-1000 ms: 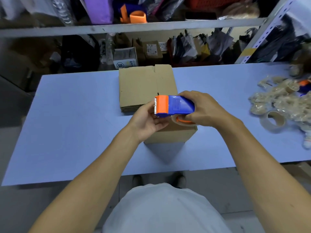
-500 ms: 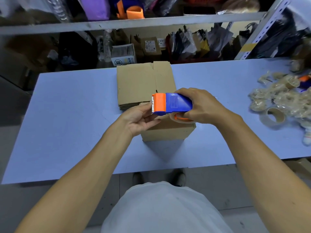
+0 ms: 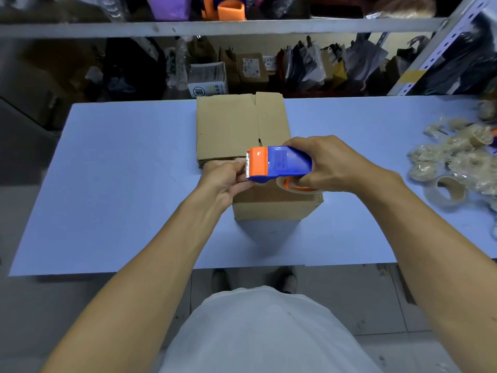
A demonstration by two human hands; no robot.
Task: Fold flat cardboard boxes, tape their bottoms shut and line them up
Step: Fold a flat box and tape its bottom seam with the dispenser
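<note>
Compared with the frame a second earlier, the left hand (image 3: 224,181) had closed in on the orange toothed end of the blue-and-orange plastic tape dispenser (image 3: 279,164); its fingertips were now pinched together right at the cutter, apparently on the free tape end, though the clear tape itself could not be made out. The right hand (image 3: 330,164) was wrapped around the dispenser's blue body and roll, holding it just above the erected brown cardboard box (image 3: 277,204), much as before. Judged meaning: the tape was being started, and the box's upward-facing bottom flaps were not yet sealed, so this box sat at the taping step. The box stood near the front-centre of the pale blue tabletop (image 3: 121,184), directly under both hands. Just behind it, touching or nearly so, lay a stack of flat brown cardboard blanks (image 3: 236,127) awaiting folding. To the right, well apart, sat a heap of crumpled clear tape scraps (image 3: 451,157) and a nearly spent tape roll on a cardboard core (image 3: 446,193). Cluttered grey metal shelving (image 3: 215,26) ran behind the table. Nothing obstructed the box; no finished boxes were seen lined up.
</note>
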